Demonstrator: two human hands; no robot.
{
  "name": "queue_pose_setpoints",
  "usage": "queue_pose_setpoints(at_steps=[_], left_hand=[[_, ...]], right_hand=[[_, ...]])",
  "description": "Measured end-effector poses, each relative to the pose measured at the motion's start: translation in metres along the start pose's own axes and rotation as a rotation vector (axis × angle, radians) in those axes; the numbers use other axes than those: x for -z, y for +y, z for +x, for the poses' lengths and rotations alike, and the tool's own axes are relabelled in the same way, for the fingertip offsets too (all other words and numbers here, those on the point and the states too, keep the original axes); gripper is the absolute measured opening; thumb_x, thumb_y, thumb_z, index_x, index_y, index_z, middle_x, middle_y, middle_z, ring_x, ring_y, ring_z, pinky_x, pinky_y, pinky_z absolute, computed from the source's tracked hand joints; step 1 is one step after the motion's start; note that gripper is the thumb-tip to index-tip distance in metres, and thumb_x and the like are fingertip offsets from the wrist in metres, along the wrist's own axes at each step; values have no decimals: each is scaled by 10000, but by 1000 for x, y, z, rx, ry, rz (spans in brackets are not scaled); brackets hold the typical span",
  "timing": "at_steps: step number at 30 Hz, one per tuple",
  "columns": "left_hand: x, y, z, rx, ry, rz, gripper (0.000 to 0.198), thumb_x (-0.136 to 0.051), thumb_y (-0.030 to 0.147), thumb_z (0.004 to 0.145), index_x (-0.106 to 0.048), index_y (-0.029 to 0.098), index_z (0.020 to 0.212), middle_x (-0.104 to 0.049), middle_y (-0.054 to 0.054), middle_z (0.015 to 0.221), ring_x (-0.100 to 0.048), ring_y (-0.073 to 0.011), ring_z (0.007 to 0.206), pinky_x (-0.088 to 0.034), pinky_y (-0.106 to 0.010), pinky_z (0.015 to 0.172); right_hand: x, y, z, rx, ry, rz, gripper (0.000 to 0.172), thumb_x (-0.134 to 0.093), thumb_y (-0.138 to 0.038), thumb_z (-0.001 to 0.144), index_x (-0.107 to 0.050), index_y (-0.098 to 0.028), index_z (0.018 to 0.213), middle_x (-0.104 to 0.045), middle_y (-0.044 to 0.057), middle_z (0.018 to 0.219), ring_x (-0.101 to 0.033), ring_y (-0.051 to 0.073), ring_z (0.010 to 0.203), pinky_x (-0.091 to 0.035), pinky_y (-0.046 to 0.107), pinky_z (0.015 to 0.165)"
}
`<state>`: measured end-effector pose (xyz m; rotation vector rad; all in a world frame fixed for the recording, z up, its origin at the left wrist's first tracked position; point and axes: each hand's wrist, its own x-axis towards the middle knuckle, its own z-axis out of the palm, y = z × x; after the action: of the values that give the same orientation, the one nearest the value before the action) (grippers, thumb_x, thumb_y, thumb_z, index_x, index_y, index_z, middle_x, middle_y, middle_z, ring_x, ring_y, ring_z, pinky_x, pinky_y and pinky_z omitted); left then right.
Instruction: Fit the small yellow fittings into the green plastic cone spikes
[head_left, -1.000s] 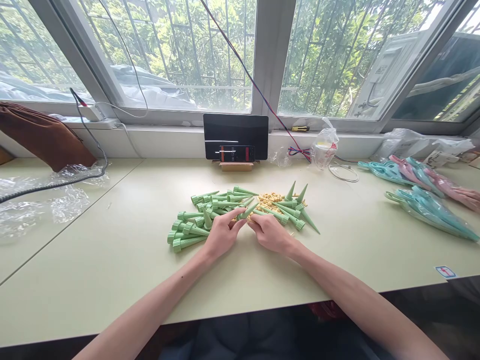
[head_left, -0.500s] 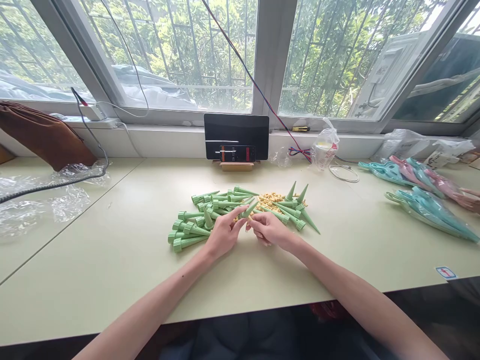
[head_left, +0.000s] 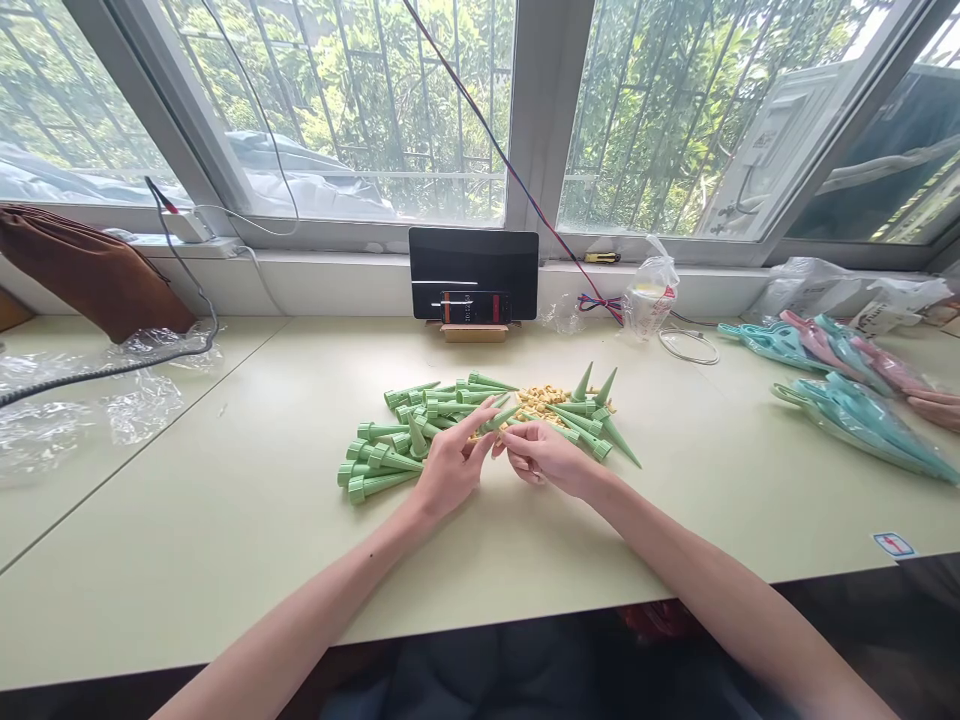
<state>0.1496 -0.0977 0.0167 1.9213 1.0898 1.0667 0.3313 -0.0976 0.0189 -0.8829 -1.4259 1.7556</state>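
Head view: I see yellow bits (head_left: pixel 541 399) heaped up
Left hand (head_left: pixel 452 466): pinching a green spike (head_left: pixel 500 419)
Right hand (head_left: pixel 551 459): pinched closed, can't tell what's inside

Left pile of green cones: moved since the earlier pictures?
No, the left pile of green cones keeps its place relative to the black screen.

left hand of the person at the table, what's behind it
Beyond the left hand, a heap of green plastic cones with ridged caps shows on the pale tabletop. Whatever the hand itself covers there cannot be seen.
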Motion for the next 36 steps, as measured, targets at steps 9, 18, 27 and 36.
queue_pose_setpoints(at_steps=[9,18,27,36], left_hand=[[3,3,2,89,89,-84,349,-525,478,921,-614,210,1125,-682,-66,1085,-509,-62,401,-476,-227,415],[3,-4,4,131,54,-192,343,-535,512,908,-612,179,886,-531,26,642,-496,-99,435,-458,-218,420],[2,0,4,146,16,-187,325,-540,486,908,-616,170,900,-558,18,700,-466,-81,464,-431,-198,435],[3,-2,3,139,-5,-184,303,-548,467,907,-609,174,858,-444,55,579,-390,-68,418,-374,-187,390]], right_hand=[[-2,8,2,301,401,-624,364,-455,-364,970,-482,-187,654,-547,-13,576,-436,92,436,-350,246,493],[-1,12,3,471,396,-934,281,-407,-217,973,-361,-217,695,-476,-20,608,-406,126,519,-315,261,569],[-3,12,3,443,349,-990,284,-422,-190,957,-313,-220,696,-469,-13,630,-402,129,549,-314,257,579],[-1,16,4,441,344,-954,313,-422,-225,950,-276,-221,674,-395,-36,591,-330,118,528,-270,258,549]])
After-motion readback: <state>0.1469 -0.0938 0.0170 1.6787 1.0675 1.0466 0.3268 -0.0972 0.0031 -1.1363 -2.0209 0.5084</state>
